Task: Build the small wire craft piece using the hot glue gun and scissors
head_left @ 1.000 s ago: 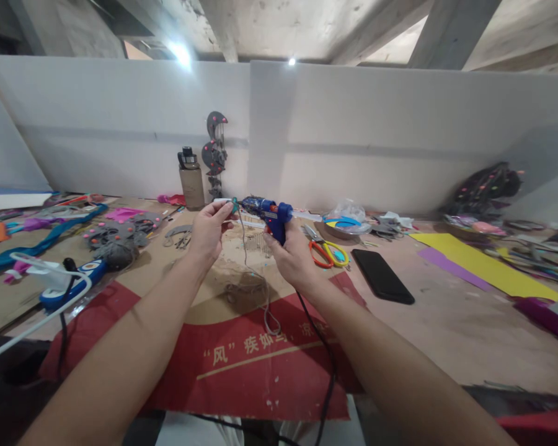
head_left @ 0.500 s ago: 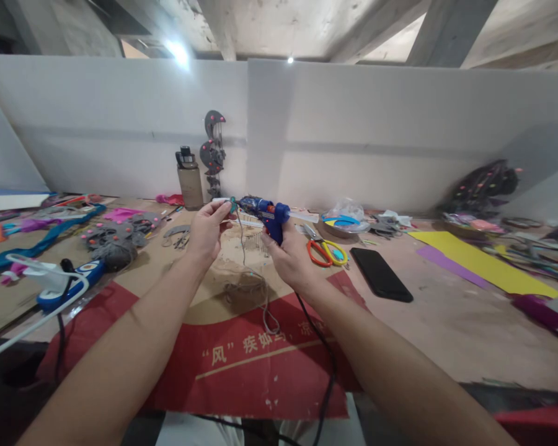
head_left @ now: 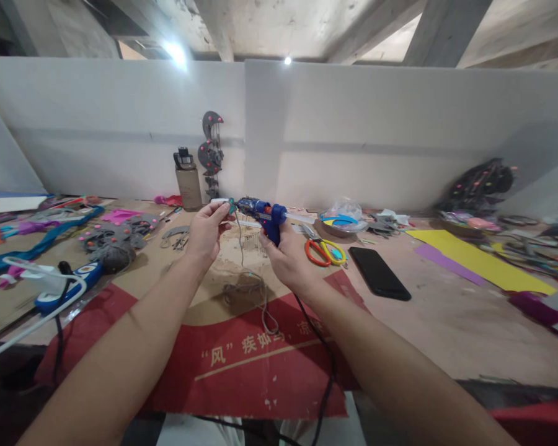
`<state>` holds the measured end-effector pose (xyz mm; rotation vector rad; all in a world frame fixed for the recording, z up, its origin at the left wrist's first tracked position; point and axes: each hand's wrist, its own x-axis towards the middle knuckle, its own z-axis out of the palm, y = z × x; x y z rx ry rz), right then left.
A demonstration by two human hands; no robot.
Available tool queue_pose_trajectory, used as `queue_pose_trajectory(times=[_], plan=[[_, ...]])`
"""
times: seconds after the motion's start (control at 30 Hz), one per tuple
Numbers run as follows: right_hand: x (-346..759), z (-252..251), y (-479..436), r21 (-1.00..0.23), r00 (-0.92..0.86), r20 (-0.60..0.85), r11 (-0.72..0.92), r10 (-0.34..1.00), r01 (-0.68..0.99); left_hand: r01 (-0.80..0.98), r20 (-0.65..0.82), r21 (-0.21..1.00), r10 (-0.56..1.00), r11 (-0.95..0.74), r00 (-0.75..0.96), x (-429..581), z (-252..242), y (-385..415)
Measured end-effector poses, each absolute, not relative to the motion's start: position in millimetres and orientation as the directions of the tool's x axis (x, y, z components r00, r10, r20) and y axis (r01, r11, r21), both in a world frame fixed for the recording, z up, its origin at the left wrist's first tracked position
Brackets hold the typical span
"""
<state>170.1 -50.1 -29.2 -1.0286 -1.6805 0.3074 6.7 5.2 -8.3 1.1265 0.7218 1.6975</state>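
Note:
My right hand [head_left: 286, 251] is wrapped round the handle of a blue hot glue gun [head_left: 272, 224], its nozzle pointing left and a clear glue stick [head_left: 300, 217] sticking out of its back. Pinched in the fingers of my left hand [head_left: 208, 232] is a small teal piece [head_left: 232, 205], right at the nozzle; whether the two touch I cannot tell. A grey string [head_left: 241, 244] hangs down from the teal piece and lies in loose loops on the red and tan cardboard [head_left: 270, 362]. The black cord of the glue gun runs down over the cardboard.
Right of my hands lie scissors [head_left: 323, 251] with red and yellow handles, a black phone [head_left: 379, 272] and a yellow sheet [head_left: 478, 260]. A bottle [head_left: 188, 183] stands at the back. On the left are a ball of grey yarn [head_left: 116, 255] and a blue power strip [head_left: 69, 286] with a white cable.
Both hands hold nearly the same pose, with the teal piece still at the nozzle. The whole view has shifted very slightly.

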Motion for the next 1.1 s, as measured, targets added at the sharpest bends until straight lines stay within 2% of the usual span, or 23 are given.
queue_pose_trajectory(times=[0.5, 0.57, 0.73, 0.8, 0.87, 0.9, 0.97, 1.03, 1.1], plan=[[170, -26, -53, -0.69, -0.004, 0.639, 0.576, 0.769, 0.439, -0.396, 0.347, 0.838, 0.927, -0.376, -0.146, 6, -5, 5], [170, -26, -52, -0.745, 0.01, 0.608, 0.565, 0.794, 0.355, -0.402, 0.349, 0.835, 0.926, -0.377, -0.142, 5, -5, 5], [173, -26, -41, -0.906, -0.003, 0.419, 0.418, 0.908, -0.061, -0.428, 0.327, 0.829, 0.932, -0.361, -0.153, 1, -6, 8], [180, -31, -29, -0.936, 0.027, 0.334, 0.335, 0.942, -0.104, -0.416, 0.335, 0.833, 0.93, -0.366, -0.15, 1, -6, 9], [188, -39, -15, -0.965, 0.106, 0.264, 0.263, 0.959, 0.021, -0.375, 0.35, 0.845, 0.925, -0.381, -0.15, 4, -7, 8], [193, -44, -8, -0.959, 0.132, 0.245, 0.221, 0.96, 0.177, -0.345, 0.357, 0.855, 0.922, -0.387, -0.151, 5, -8, 7], [201, -56, 3, -0.839, 0.103, 0.269, 0.18, 0.958, 0.514, -0.273, 0.373, 0.875, 0.917, -0.399, -0.144, 10, -10, 5], [208, -66, 9, -0.751, 0.079, 0.285, 0.171, 0.955, 0.638, -0.191, 0.402, 0.888, 0.908, -0.417, -0.116, 15, -12, 1], [213, -70, 7, -0.719, 0.085, 0.309, 0.174, 0.947, 0.672, -0.116, 0.437, 0.888, 0.896, -0.444, -0.082, 19, -13, -3]])
